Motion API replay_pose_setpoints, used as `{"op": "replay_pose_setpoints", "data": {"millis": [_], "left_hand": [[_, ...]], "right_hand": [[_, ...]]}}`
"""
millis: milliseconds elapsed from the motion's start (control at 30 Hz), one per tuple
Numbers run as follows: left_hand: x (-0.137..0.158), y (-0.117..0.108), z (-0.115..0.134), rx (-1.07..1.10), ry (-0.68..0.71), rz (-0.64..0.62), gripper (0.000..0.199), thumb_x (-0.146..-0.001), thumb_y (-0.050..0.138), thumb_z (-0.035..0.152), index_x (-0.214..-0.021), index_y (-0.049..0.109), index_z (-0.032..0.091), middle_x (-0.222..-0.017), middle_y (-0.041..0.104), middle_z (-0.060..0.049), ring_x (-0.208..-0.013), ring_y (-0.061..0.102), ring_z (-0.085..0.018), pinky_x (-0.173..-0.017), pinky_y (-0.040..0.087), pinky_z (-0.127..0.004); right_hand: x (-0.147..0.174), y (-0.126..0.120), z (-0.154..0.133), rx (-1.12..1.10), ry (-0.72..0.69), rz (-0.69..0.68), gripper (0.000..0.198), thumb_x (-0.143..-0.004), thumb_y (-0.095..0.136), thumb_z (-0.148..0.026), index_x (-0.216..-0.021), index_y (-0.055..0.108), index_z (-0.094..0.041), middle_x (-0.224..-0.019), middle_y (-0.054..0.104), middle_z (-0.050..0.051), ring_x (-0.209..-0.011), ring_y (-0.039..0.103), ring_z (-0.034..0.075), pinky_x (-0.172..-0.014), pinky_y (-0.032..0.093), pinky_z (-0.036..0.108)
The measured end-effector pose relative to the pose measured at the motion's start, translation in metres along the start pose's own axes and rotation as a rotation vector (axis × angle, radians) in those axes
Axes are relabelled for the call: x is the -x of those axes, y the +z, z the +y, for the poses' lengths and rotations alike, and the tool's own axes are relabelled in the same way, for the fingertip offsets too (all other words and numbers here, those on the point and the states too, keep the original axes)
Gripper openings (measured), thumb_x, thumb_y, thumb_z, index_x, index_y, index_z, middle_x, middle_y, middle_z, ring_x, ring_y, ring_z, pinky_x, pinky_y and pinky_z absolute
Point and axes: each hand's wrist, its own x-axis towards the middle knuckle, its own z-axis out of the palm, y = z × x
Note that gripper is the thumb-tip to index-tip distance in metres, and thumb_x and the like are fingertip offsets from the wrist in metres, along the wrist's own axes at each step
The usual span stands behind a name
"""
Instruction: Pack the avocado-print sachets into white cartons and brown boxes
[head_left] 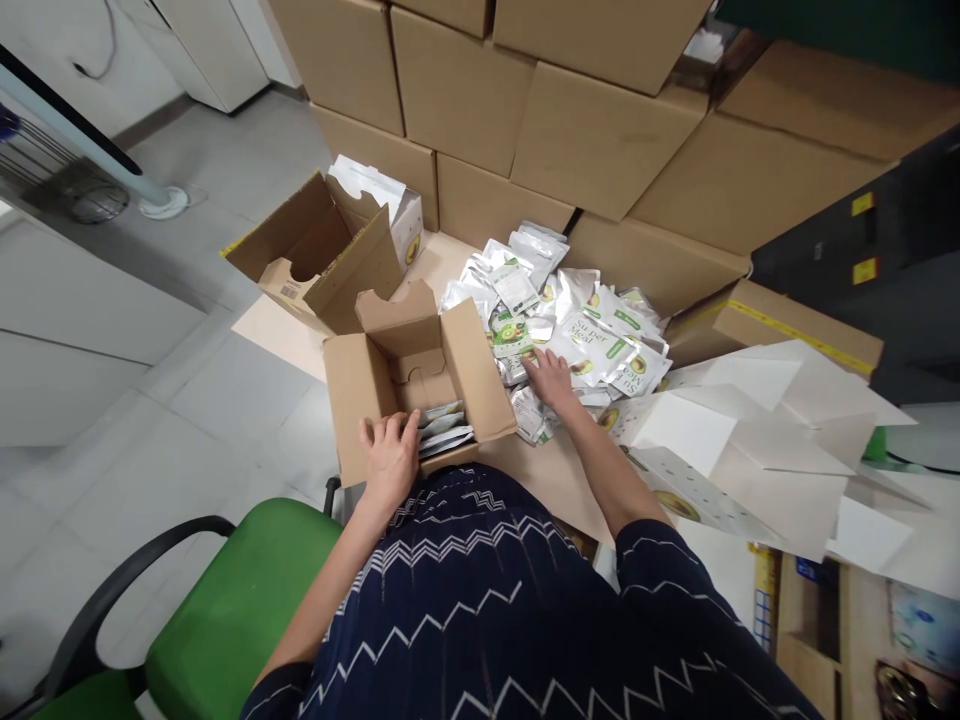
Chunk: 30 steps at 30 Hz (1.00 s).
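Note:
An open brown cardboard box (346, 385) stands against my body, its flaps spread out. Several flat sachets (448, 432) are lined up on edge along its near side. My left hand (391, 455) is closed over the box's near left edge, fingertips beside the sachets. To the right lies a loose heap of silver-white pouches (592, 345) with avocado pictures, some reading "Super Meal". My right hand (551, 382) reaches onto the heap with fingers apart, its fingertips at the edge of a green-printed sachet (511, 336). Whether they grip it is unclear.
A second open brown box (349, 275) and a white printed carton (409, 225) stand behind. Stacked cardboard boxes (465, 95) wall off the back. Folded white cartons (757, 440) pile up at right. A green chair (240, 610) is at lower left.

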Motion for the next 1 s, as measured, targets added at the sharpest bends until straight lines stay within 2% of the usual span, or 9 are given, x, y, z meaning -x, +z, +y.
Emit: {"op": "replay_pose_setpoints", "data": {"millis": [100,200,400,500,600,667,767,833,1000], "left_hand": [[0.000,-0.001,0.000,-0.017,0.004,-0.002,0.043,-0.100,0.041,0.025,-0.137,0.060,0.020,-0.127,0.064,-0.018,-0.117,0.055,-0.033,-0.114,0.022,-0.067],[0.000,-0.002,0.001,-0.013,-0.002,-0.011,0.042,-0.100,0.041,0.025,-0.137,0.060,0.021,-0.127,0.064,-0.018,-0.117,0.055,-0.033,-0.113,0.024,-0.067],[-0.001,-0.002,0.001,0.008,-0.013,-0.018,0.041,-0.100,0.042,0.026,-0.135,0.062,0.020,-0.128,0.063,-0.018,-0.118,0.056,-0.033,-0.112,0.024,-0.067],[0.000,-0.001,0.001,0.012,-0.021,-0.025,0.040,-0.100,0.042,0.025,-0.135,0.062,0.020,-0.128,0.063,-0.019,-0.117,0.056,-0.033,-0.112,0.024,-0.067],[0.001,-0.001,0.001,0.019,-0.030,-0.032,0.042,-0.100,0.041,0.024,-0.137,0.060,0.019,-0.128,0.062,-0.019,-0.117,0.057,-0.032,-0.113,0.023,-0.067],[0.001,0.000,0.001,0.025,-0.027,-0.036,0.042,-0.099,0.041,0.023,-0.138,0.059,0.020,-0.128,0.062,-0.018,-0.117,0.057,-0.032,-0.114,0.021,-0.067],[0.002,0.000,0.001,0.035,-0.026,-0.045,0.042,-0.099,0.041,0.023,-0.137,0.059,0.022,-0.129,0.062,-0.018,-0.118,0.057,-0.032,-0.115,0.019,-0.067],[0.002,0.001,0.000,0.043,-0.028,-0.047,0.042,-0.100,0.040,0.024,-0.137,0.059,0.022,-0.129,0.062,-0.018,-0.118,0.057,-0.032,-0.114,0.020,-0.067],[0.002,0.000,0.001,0.047,-0.036,-0.053,0.042,-0.101,0.039,0.025,-0.136,0.060,0.021,-0.128,0.062,-0.018,-0.119,0.057,-0.032,-0.114,0.019,-0.069]], "right_hand": [[0.002,0.005,0.000,-0.001,0.002,0.037,0.055,-0.100,0.031,-0.016,-0.154,0.042,-0.022,-0.164,0.029,0.016,-0.148,0.026,0.035,-0.116,0.018,0.056],[0.003,-0.002,0.005,-0.014,-0.006,0.098,0.055,-0.099,0.030,-0.013,-0.151,0.045,-0.021,-0.162,0.035,0.015,-0.148,0.025,0.035,-0.117,0.013,0.062],[0.011,-0.043,0.022,-0.069,0.072,0.266,0.047,-0.098,0.032,-0.016,-0.136,0.059,-0.022,-0.145,0.056,0.015,-0.144,0.032,0.034,-0.114,0.012,0.069],[0.018,-0.075,0.034,-0.128,0.138,0.367,0.040,-0.098,0.034,-0.020,-0.126,0.063,-0.020,-0.132,0.064,0.016,-0.133,0.044,0.035,-0.112,0.019,0.068],[0.029,-0.111,0.041,-0.256,0.152,0.539,0.037,-0.098,0.034,-0.024,-0.120,0.063,-0.018,-0.117,0.068,0.015,-0.114,0.057,0.031,-0.104,0.037,0.057],[0.039,-0.135,0.036,-0.390,0.112,0.685,0.037,-0.100,0.032,-0.029,-0.119,0.062,-0.018,-0.107,0.069,0.012,-0.100,0.061,0.027,-0.093,0.046,0.046],[0.053,-0.168,0.009,-0.589,-0.034,0.829,0.037,-0.104,0.029,-0.035,-0.119,0.059,-0.020,-0.093,0.066,0.006,-0.084,0.060,0.021,-0.078,0.048,0.035],[0.058,-0.185,-0.020,-0.641,-0.187,0.783,0.037,-0.105,0.028,-0.035,-0.119,0.059,-0.021,-0.089,0.064,0.004,-0.080,0.059,0.019,-0.073,0.046,0.032],[0.043,-0.198,-0.106,-0.381,-0.469,0.308,0.030,-0.103,0.034,-0.022,-0.115,0.061,-0.018,-0.098,0.070,0.008,-0.084,0.063,0.019,-0.072,0.042,0.028]]}}
